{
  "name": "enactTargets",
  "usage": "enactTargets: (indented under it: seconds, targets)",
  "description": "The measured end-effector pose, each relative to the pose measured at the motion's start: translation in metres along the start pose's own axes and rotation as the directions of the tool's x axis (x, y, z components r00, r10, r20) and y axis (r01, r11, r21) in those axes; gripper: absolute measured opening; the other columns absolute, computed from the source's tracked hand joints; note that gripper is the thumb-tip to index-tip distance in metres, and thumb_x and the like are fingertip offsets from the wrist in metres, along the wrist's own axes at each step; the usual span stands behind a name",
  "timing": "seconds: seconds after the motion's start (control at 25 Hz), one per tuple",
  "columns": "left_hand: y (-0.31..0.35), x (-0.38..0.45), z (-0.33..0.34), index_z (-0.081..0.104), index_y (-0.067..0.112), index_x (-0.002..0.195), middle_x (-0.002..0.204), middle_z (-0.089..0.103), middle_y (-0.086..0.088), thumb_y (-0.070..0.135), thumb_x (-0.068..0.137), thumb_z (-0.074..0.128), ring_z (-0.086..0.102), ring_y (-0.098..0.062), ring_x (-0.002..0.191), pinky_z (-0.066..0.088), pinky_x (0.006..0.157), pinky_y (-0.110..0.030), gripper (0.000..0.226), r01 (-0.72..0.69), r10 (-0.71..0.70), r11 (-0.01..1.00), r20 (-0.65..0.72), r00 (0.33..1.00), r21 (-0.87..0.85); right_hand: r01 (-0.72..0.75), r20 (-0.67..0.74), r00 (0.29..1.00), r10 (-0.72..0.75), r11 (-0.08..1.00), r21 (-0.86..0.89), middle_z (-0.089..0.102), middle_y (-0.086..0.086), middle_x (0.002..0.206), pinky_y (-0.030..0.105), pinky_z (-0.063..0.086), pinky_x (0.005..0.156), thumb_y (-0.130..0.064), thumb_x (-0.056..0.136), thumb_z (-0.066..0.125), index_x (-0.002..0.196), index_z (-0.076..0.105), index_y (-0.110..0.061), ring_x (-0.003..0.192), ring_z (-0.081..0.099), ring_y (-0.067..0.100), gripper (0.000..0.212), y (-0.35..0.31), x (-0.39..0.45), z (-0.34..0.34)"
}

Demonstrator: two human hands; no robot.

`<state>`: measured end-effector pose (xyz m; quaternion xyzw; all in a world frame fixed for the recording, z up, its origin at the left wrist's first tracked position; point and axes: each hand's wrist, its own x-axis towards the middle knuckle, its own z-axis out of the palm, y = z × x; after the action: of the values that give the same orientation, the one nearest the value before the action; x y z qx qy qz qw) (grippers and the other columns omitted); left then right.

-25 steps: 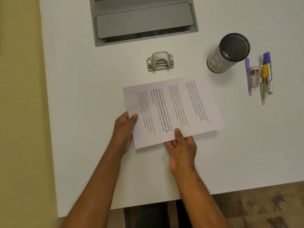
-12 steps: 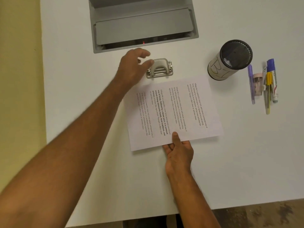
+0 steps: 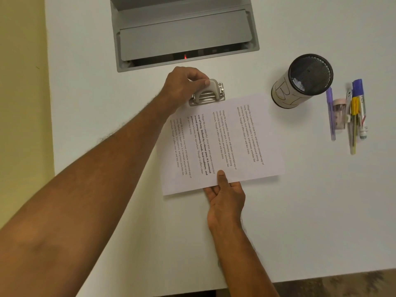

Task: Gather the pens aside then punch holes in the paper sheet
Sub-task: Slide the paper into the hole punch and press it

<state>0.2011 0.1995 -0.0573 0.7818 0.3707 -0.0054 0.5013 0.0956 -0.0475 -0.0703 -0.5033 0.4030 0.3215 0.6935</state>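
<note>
Both hands busy: my left hand (image 3: 184, 86) grips the hole punch (image 3: 209, 93) at the far edge of the paper sheet (image 3: 235, 146); my right hand (image 3: 225, 196) pinches the near edge, thumb on top. Sheet's long axis runs left-right, punch mouth facing it, just touching. Pens (image 3: 351, 116) lie grouped well right, beside the cup (image 3: 302, 82).

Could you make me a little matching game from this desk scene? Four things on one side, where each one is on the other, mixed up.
Things:
1. hole punch
2. paper sheet
3. mesh pen cup
4. pens

Places:
A. far right, lying side by side
B. held at its near edge by the right hand
C. under the left hand, at the sheet's far edge
D. between sheet and pens

Pairs: 1-C, 2-B, 3-D, 4-A
</note>
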Motion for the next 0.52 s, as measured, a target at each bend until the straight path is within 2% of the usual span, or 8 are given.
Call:
enactTargets:
  seconds: [0.16,0.36,0.52]
  targets:
    - [0.000,0.001,-0.001,0.081,0.018,0.111,0.113,0.077,0.003,0.030,0.097,0.073,0.068,-0.017,0.109,0.055,0.102,-0.037,0.021,0.017,-0.017,1.000,0.017,1.000,-0.023,-0.009,-0.007,1.000,0.009,1.000,0.018,0.082,0.003,0.099,0.037,0.067,0.076,-0.010,0.100,0.067,0.121,0.068,-0.015,0.092,0.080,0.020,0.022,-0.001,0.001,0.007]
    - [-0.002,0.001,0.000,0.081,0.018,0.113,0.113,0.077,0.002,0.030,0.097,0.073,0.069,-0.018,0.108,0.057,0.101,-0.038,0.022,0.021,-0.020,0.998,0.032,0.999,-0.052,-0.017,-0.008,1.000,0.018,0.999,0.039,0.083,0.000,0.094,0.035,0.067,0.073,-0.009,0.100,0.066,0.124,0.067,-0.015,0.088,0.081,0.018,0.024,-0.003,0.002,0.019]
    - [-0.004,0.003,-0.003,0.082,0.018,0.112,0.110,0.079,0.004,0.029,0.096,0.074,0.070,-0.016,0.107,0.057,0.101,-0.037,0.021,0.011,-0.009,0.997,0.034,0.999,-0.074,-0.019,-0.007,1.000,0.019,0.999,0.031,0.081,0.005,0.104,0.035,0.067,0.074,-0.010,0.100,0.067,0.123,0.067,-0.016,0.090,0.080,0.019,0.023,-0.003,0.005,0.027]
